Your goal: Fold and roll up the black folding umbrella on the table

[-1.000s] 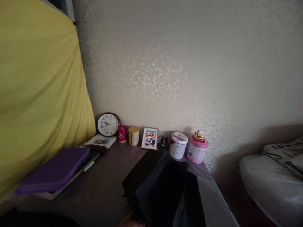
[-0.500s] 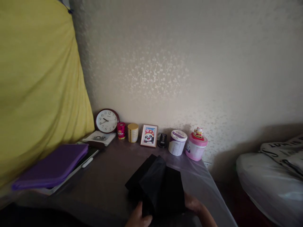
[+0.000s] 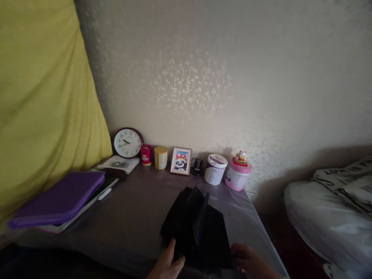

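Observation:
A black cloth-like thing (image 3: 213,236) with folded, upright flaps rests on the near part of the table; its exact kind is unclear. At its lower left edge is my left hand (image 3: 169,261), closed with the thumb and fingers pinching the dark material. My right hand (image 3: 247,257) is at the right edge of the same thing, fingers curled against its corner and partly blurred in shadow. A thin flap stands up in the middle between the two hands.
Along the wall stand a round clock (image 3: 128,143), a red tin (image 3: 146,155), a yellow-lidded canister (image 3: 161,158), a framed panda picture (image 3: 181,161), a black stapler-like object (image 3: 197,167) and two tubs (image 3: 215,170). A purple folder (image 3: 59,197) lies left on the grey-covered table (image 3: 130,217).
The black thing's left part has folded inward and its flap stands more upright. My right hand has shifted slightly right with its edge. The whole view has tilted a little.

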Demonstrator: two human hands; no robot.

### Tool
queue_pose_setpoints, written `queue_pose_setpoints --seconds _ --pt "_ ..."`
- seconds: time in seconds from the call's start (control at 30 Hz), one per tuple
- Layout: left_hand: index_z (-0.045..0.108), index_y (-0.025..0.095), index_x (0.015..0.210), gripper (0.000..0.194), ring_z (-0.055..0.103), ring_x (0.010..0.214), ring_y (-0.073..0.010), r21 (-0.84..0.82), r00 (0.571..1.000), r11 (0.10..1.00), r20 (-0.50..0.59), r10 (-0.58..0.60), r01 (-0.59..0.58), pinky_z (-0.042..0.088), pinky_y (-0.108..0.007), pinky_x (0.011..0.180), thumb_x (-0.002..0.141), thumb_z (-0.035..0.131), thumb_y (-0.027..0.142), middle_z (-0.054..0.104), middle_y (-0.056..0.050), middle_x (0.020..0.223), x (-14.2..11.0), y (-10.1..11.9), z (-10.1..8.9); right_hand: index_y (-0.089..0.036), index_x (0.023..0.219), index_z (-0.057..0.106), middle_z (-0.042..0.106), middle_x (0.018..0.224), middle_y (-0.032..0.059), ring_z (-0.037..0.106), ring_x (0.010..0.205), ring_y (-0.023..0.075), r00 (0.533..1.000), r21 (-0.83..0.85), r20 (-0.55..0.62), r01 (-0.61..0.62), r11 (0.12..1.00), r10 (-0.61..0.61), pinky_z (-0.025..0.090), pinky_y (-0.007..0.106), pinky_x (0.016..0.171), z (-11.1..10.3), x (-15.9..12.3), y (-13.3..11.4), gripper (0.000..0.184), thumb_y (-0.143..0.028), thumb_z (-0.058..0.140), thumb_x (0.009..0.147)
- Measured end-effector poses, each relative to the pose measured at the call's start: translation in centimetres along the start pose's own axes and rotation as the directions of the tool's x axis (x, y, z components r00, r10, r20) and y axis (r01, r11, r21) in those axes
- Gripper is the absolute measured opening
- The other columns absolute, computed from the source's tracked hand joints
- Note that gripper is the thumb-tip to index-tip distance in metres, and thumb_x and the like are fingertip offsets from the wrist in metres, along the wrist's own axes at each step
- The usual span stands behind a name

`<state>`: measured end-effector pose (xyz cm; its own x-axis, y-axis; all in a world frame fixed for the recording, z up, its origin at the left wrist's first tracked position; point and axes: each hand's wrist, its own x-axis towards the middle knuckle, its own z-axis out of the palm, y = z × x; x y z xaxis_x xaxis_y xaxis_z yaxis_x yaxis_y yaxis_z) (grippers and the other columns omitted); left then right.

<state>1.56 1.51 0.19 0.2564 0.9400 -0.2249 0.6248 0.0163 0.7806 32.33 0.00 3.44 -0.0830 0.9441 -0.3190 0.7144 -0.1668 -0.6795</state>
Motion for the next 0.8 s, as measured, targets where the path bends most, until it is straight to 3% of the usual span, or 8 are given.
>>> queue_pose_setpoints --seconds 0.1,0.27,0.4,0.5,0.63,0.8 --pt "0.035 0.012 0.13 0.062 0.054 0.106 -0.0196 0.013 1.0 1.0 0.015 0.004 -0.004 0.039 -0.027 0.089 0.076 0.044 0.039 0.057 -0.012 0.115 0.3 0.2 0.5 -0.022 0.069 0.066 0.065 0.067 0.0005 0.059 0.068 0.0171 0.994 -0.121 -0.064 0.082 0.989 -0.09 0.044 0.025 0.063 -0.9 -0.9 1.2 0.021 -0.022 0.045 0.066" --pt "0.031 0.013 0.133 0.064 0.055 0.102 -0.0207 0.048 0.996 0.995 0.024 0.086 -0.087 0.039 -0.028 0.088 0.075 0.045 0.037 0.058 -0.012 0.113 0.0 0.2 0.8 -0.025 0.07 0.067 0.067 0.068 0.0018 0.062 0.069 0.0215 0.992 -0.182 -0.125 0.012 0.983 -0.035 0.046 0.03 0.062 -2.0 -1.9 4.2 0.022 -0.025 0.046 0.065" --pt "0.022 0.018 0.137 0.064 0.053 0.107 -0.0187 -0.109 0.988 0.983 0.027 0.151 -0.147 0.039 -0.03 0.091 0.078 0.041 0.034 0.05 -0.01 0.125 -0.5 0.0 0.6 -0.026 0.079 0.067 0.07 0.084 0.0049 0.063 0.082 0.0252 0.928 -0.196 -0.365 0.004 0.981 -0.077 0.047 0.035 0.075 -2.9 -1.5 5.0 0.025 -0.034 0.046 0.069" --pt "0.022 0.017 0.137 0.066 0.045 0.116 -0.0194 -0.111 0.978 0.972 0.012 0.208 -0.206 0.035 -0.032 0.097 0.076 0.043 0.028 0.043 -0.009 0.132 -0.3 -0.7 1.1 -0.025 0.084 0.066 0.068 0.091 0.0061 0.062 0.086 0.0247 0.862 -0.233 -0.488 0.023 0.972 -0.137 0.047 0.035 0.077 -3.9 -0.7 2.5 0.027 -0.039 0.045 0.074" --pt "0.02 0.018 0.137 0.067 0.04 0.121 -0.0202 -0.062 0.954 0.952 -0.032 0.298 -0.299 0.032 -0.034 0.1 0.076 0.044 0.027 0.039 -0.009 0.135 0.3 -1.5 2.2 -0.024 0.095 0.061 0.065 0.097 0.0057 0.06 0.09 0.0203 0.76 -0.299 -0.55 0.207 0.931 -0.346 0.047 0.03 0.078 -4.2 0.0 -4.2 0.03 -0.04 0.04 0.083" --pt "0.015 0.014 0.139 0.07 0.05 0.112 -0.0229 0.031 0.973 0.973 -0.01 0.229 -0.228 0.039 -0.036 0.094 0.076 0.042 0.027 0.048 -0.013 0.127 -0.1 -0.4 2.1 -0.024 0.105 0.057 0.062 0.099 0.0047 0.059 0.089 0.0158 0.718 -0.473 -0.36 0.41 0.78 -0.595 0.046 0.027 0.078 -2.6 1.1 -11.9 0.028 -0.027 0.034 0.089"
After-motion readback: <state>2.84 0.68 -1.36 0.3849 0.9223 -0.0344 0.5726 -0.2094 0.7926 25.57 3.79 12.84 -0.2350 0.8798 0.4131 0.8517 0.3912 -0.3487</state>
